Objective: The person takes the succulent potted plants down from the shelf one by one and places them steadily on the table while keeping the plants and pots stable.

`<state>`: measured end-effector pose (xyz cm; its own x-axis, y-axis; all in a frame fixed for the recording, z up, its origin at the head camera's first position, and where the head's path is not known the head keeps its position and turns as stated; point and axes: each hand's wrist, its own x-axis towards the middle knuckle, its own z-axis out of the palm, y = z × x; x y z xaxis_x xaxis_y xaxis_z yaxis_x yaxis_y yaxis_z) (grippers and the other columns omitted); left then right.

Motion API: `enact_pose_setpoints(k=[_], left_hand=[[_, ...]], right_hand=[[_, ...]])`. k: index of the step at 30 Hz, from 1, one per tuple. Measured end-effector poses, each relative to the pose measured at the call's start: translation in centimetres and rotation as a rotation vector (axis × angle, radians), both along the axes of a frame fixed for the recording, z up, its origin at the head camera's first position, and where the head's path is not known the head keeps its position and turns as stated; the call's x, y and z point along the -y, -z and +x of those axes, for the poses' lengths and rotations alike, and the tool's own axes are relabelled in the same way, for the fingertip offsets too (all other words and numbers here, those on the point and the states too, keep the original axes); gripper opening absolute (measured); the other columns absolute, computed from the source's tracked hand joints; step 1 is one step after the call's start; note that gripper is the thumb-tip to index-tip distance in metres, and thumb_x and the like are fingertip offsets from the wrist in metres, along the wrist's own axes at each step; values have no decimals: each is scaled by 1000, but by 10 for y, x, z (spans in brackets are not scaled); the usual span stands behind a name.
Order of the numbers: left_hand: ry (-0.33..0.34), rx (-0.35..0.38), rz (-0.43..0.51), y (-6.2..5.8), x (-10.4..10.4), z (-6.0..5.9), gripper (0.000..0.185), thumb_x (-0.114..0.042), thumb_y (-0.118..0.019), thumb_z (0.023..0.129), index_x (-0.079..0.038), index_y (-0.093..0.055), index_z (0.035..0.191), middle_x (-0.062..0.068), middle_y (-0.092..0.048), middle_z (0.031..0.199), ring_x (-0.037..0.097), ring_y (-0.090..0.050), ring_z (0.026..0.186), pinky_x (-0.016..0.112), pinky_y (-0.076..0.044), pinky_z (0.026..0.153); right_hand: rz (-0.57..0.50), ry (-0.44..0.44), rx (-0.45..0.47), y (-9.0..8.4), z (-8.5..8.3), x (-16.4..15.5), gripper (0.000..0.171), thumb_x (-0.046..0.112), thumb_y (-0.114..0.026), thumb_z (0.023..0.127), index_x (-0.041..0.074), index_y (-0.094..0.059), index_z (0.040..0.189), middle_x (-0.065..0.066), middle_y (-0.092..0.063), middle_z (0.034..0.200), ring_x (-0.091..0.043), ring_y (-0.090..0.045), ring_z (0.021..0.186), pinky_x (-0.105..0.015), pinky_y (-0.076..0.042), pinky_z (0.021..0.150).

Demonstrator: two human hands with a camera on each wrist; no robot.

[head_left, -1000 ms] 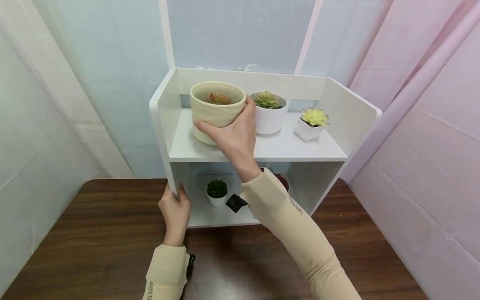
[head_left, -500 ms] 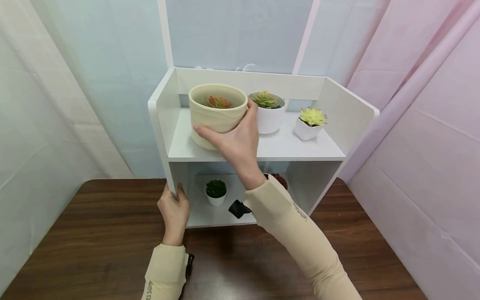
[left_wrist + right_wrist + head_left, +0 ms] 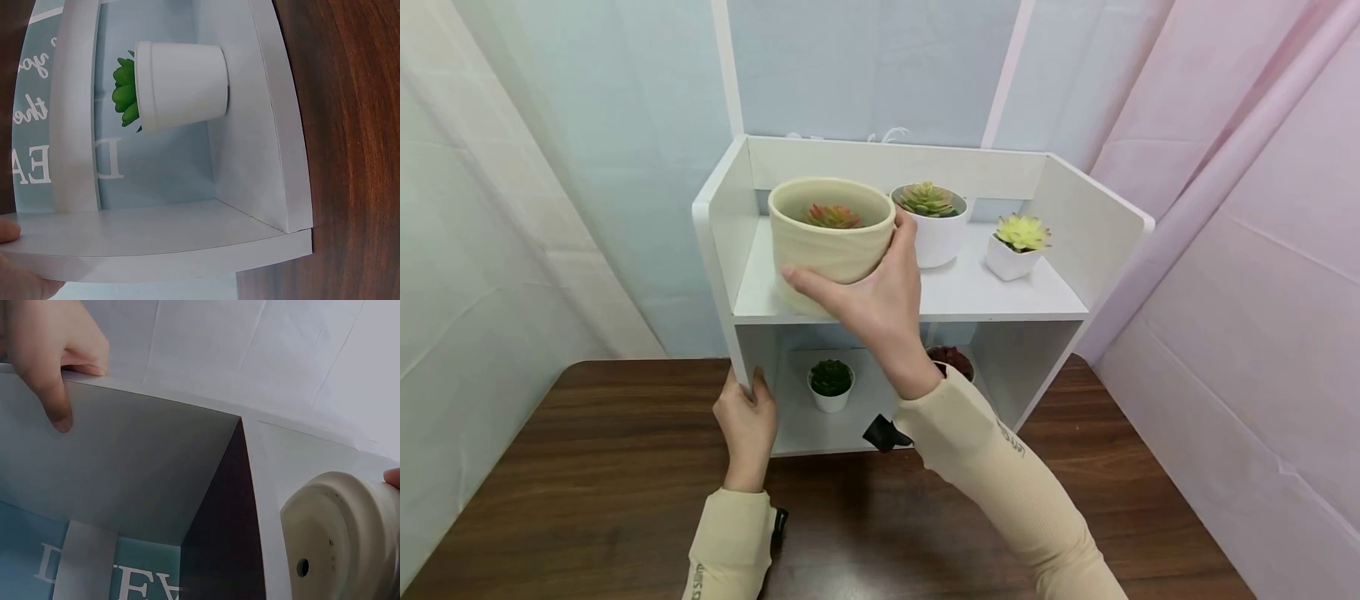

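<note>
- Worktop (image 3: 587, 467): dark wood grain, carrying the white shelf unit (image 3: 718, 275); both cream sleeves reach forward over it.
- Left hand (image 3: 747, 425): fingers curled round the front edge of the shelf unit's left side panel, low down, steadying it. The left wrist view confirms a thumb and finger on that panel edge.
- Lower compartment: a small white pot with a dark green plant (image 3: 831, 386) stands left of centre; a dark red plant (image 3: 951, 360) shows partly behind the right forearm.
- Right hand (image 3: 880, 296): fingers spread and clamped round the side of the cream pot (image 3: 829, 237), thumb on its right flank.
- Cream pot: at the front left of the upper shelf, overhanging the front edge. The right wrist view shows its underside with a drain hole (image 3: 302, 567), so it is judged lifted or tipped clear of the board. It is wide, ribbed and matt, with a small reddish-green succulent (image 3: 832, 217) sunk inside.
- Progress, as judged: grip secured, pot at the shelf's lip; not yet set down anywhere.
- Behind: a round white pot with a green rosette (image 3: 929, 221), then a small angular white pot with a yellow-green rosette (image 3: 1018, 243), both undisturbed.
</note>
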<state>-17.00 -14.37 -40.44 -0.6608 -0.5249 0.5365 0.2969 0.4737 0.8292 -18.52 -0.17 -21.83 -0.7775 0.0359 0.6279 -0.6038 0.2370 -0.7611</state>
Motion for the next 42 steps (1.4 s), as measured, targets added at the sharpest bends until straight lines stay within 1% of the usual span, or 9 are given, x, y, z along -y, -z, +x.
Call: enact_pose_setpoints(k=[3, 9, 18, 23, 28, 35, 37, 42], left_hand=[[-3, 12, 1, 0, 0, 0, 25, -2, -52, 95, 7, -61, 117, 32, -66, 104, 47, -66, 86, 59, -51, 67], [-10, 12, -11, 0, 1, -1, 23, -1, -52, 95, 9, -61, 114, 32, -67, 100, 46, -66, 80, 58, -51, 65], [-19, 1, -23, 0, 1, 0, 21, -2, -53, 95, 8, -62, 111, 32, -67, 95, 46, -66, 76, 57, -51, 63], [-27, 13, -25, 0, 1, -1, 21, -2, -53, 95, 8, -61, 111, 31, -67, 98, 47, -66, 81, 58, -51, 66], [-43, 13, -31, 0, 2, -3, 20, 0, -52, 94, 10, -61, 109, 32, -67, 100, 48, -66, 85, 59, -50, 69], [-55, 17, -32, 0, 0, -3, 19, -1, -53, 94, 9, -61, 107, 31, -68, 95, 46, -66, 76, 56, -49, 63], [-57, 20, -29, -1, 0, -3, 18, -1, -53, 94, 9, -61, 106, 31, -68, 94, 46, -66, 76, 56, -49, 64], [-57, 24, -22, -2, 0, -2, 19, 1, -51, 93, 9, -61, 107, 31, -67, 97, 48, -66, 84, 58, -49, 69]], right_hand=[[-10, -26, -24, 1, 3, -1, 99, 29, -92, 56, 12, -35, 135, 4, -53, 126, -6, -54, 106, -30, -45, 90], [-24, -47, -54, 2, 14, -3, 100, 27, -93, 55, 15, -34, 136, 5, -52, 128, -3, -53, 108, -29, -45, 92], [-42, -110, -92, 3, 29, -8, 100, 22, -93, 55, 15, -34, 136, 5, -51, 129, -5, -52, 111, -31, -45, 93], [-37, -133, -106, 5, 36, -10, 100, 19, -93, 55, 15, -34, 135, 5, -51, 129, -6, -52, 111, -31, -45, 93], [-31, -150, -99, 10, 42, -13, 101, 18, -93, 54, 15, -33, 136, 4, -51, 129, -8, -52, 111, -32, -45, 93], [-13, -156, -94, 17, 53, -18, 102, 20, -93, 53, 15, -34, 136, 4, -51, 130, -9, -52, 112, -34, -44, 94], [-4, -163, -95, 20, 55, -19, 101, 19, -92, 53, 15, -34, 136, 4, -51, 130, -9, -52, 113, -35, -44, 94], [3, -184, -96, 26, 60, -21, 102, 17, -91, 54, 15, -33, 138, 4, -51, 131, -11, -51, 114, -36, -43, 96]])
